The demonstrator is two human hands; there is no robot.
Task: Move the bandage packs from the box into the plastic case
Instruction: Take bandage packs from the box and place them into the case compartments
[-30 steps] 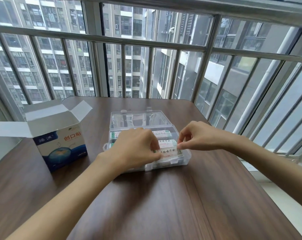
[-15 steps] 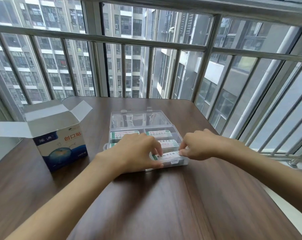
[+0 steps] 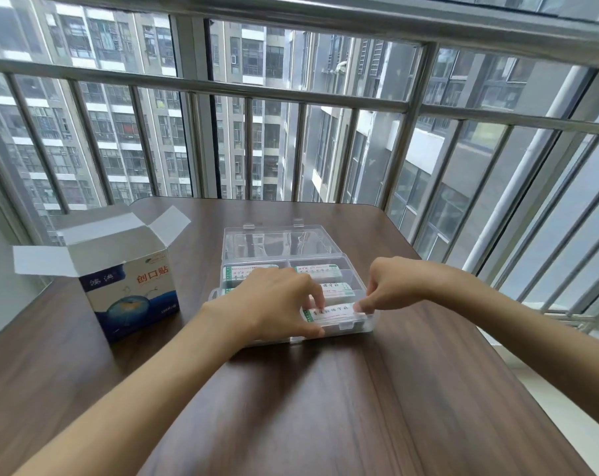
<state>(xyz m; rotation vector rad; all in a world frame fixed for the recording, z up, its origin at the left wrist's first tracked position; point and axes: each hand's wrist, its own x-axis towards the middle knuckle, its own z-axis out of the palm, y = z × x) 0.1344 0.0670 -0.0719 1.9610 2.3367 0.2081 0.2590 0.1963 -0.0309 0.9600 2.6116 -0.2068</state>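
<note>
Left hand [image 3: 274,304] and right hand [image 3: 391,286], fingers curled, pinching ends of bandage pack [image 3: 332,313] in near-right compartment of plastic case [image 3: 366,322]. Open box [image 3: 130,283] left on table [image 3: 325,407]; railing [image 3: 291,94] behind.

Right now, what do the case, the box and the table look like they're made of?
Case: clear glossy plastic; the packs show through its walls.
Box: printed cardboard, likely; thin folded flaps, plain grey inside.
Table: dark wood grain with a soft sheen, possibly laminate.
</note>
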